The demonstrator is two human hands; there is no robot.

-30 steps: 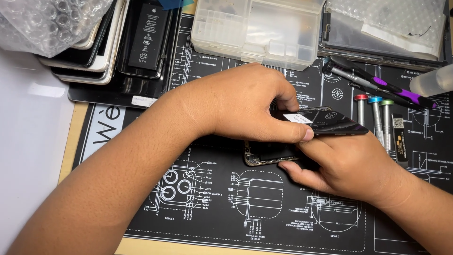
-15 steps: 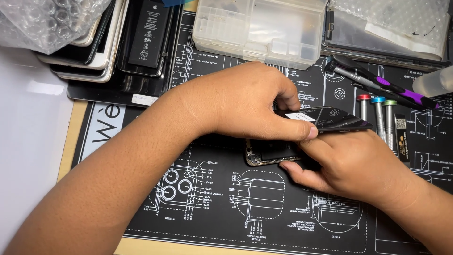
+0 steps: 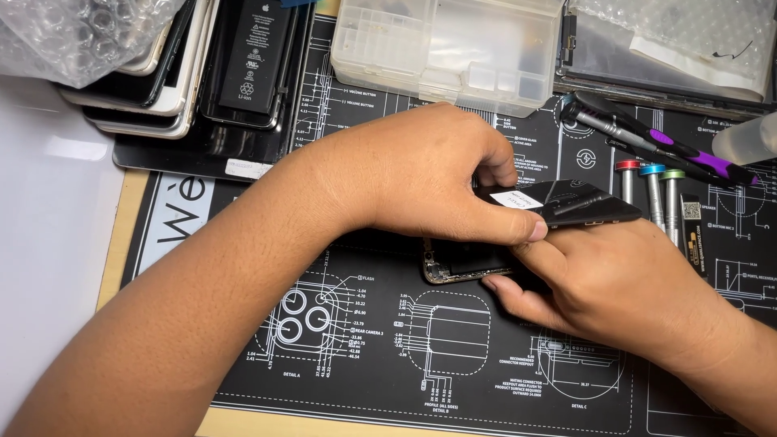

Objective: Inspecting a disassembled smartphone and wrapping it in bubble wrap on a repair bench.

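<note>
A: What are the two hands doing?

B: The left hand (image 3: pixel 421 174) pinches the dark screen panel (image 3: pixel 579 202), thumb along its lower edge, fingers closed on its far side. The panel is tilted up off the phone body (image 3: pixel 465 263), which lies flat on the black repair mat (image 3: pixel 348 324) under both hands.

A: And the right hand (image 3: pixel 615 283)?

B: Its grip is closed on the phone's right part, seemingly steadying the body while the panel is held open like a lid.

A: What surrounds them?

B: Three small screwdrivers (image 3: pixel 651 190) stand just right of the panel, a purple-handled tool (image 3: pixel 664 146) beyond. A clear parts box (image 3: pixel 449 48) sits at the far edge, stacked phones (image 3: pixel 162 73) far left. The worktop (image 3: pixel 48 226) shows white beside the mat.
</note>
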